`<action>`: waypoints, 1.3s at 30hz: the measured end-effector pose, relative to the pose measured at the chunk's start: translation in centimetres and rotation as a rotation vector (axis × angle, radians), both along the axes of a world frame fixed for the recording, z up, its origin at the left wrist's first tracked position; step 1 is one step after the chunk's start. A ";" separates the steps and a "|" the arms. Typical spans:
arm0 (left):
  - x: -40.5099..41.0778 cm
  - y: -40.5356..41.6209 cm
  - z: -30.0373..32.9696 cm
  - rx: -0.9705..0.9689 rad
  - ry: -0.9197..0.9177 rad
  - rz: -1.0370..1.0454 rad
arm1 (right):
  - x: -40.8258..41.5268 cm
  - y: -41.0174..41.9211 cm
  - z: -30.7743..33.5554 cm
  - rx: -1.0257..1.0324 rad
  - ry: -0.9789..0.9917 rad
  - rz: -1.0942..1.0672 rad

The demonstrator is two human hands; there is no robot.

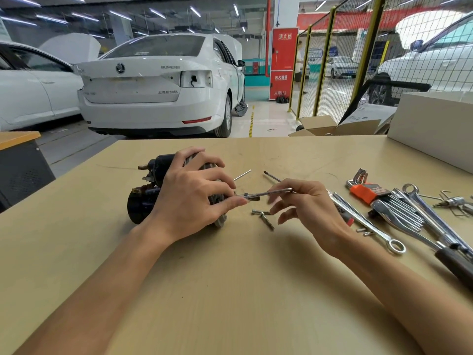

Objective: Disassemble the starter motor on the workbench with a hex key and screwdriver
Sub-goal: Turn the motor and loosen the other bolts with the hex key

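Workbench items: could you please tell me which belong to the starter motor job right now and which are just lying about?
In use:
starter motor, gripped by left hand
hex key, held by right hand
removed bolts

Lying about:
hex key set
spanners
screwdriver
white box

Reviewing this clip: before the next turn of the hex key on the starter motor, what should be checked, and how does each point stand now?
1. Starter motor steadied: ok, the left hand holds it down on the workbench.
2. Hex key in hand: ok, the right hand pinches its bent end.
3. Key tip seated in a bolt head: cannot tell, the left hand's fingers hide it.
4. Removed bolts kept clear: ok, they lie on the workbench beside the motor.
5. Screwdriver within reach: ok, behind the right hand.
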State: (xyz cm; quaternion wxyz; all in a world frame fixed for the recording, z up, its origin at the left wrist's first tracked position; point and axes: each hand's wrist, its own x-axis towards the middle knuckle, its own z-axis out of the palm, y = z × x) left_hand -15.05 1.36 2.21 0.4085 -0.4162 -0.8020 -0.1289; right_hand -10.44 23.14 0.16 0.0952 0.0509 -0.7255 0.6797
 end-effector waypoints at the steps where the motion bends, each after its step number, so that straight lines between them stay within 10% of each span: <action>1: 0.0 0.0 0.0 0.002 0.001 0.000 | 0.0 0.0 0.1 -0.005 -0.024 -0.022; 10: 0.1 0.1 -0.2 0.015 0.029 0.009 | 0.3 0.6 0.7 0.012 -0.382 -0.011; 28: -0.1 0.0 -0.2 -0.006 0.064 0.017 | 0.0 0.9 1.2 -0.170 -0.358 0.290; 39: -0.1 0.0 -0.2 0.002 0.035 0.012 | 0.3 1.9 1.3 0.361 0.155 0.224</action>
